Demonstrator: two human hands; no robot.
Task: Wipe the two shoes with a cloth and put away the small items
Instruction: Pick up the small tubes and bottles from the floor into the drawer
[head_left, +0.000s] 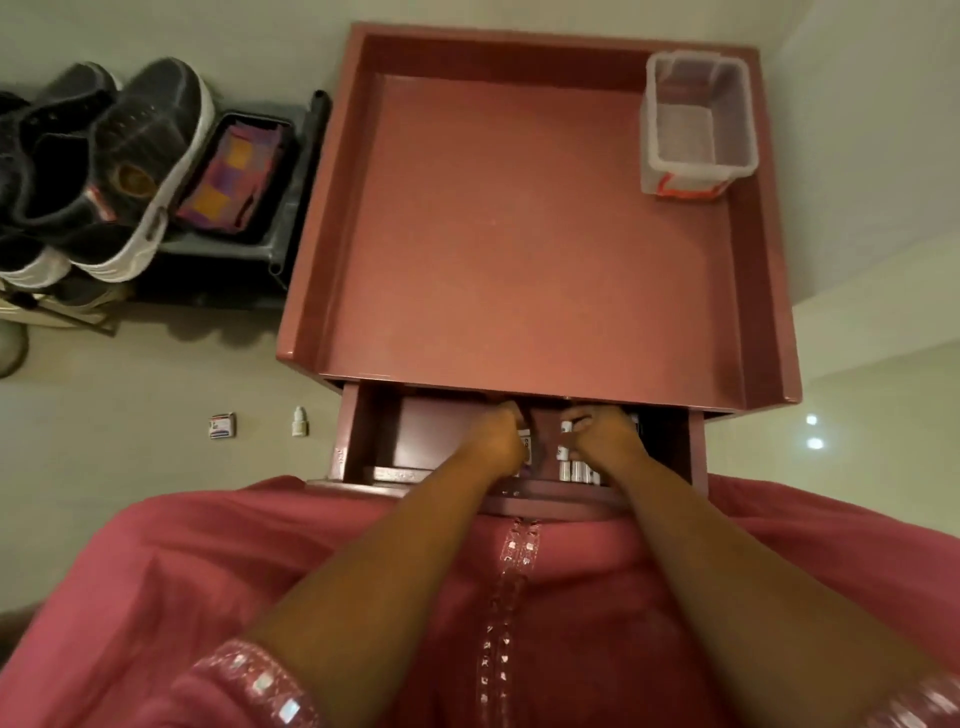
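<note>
Centre frame: both hands inside the open drawer (363, 441) of a pink cabinet (519, 218). Left hand (496, 436) curled on a small box (524, 447); right hand (605, 434) pinching a small white tube (565, 427). Upper left: black shoes (140, 156) on rack, folded cloth (234, 176) beside them. Small box (223, 425) and dropper bottle (298, 421) on floor at left. Clear bin (696, 130) upper right on the cabinet top.

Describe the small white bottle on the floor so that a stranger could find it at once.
Start at the pink cabinet with the open drawer. On the pale floor just left of the drawer stands the small white bottle. Its neighbour further left, a small box, is flat and printed; the bottle is upright with a cap.
</note>
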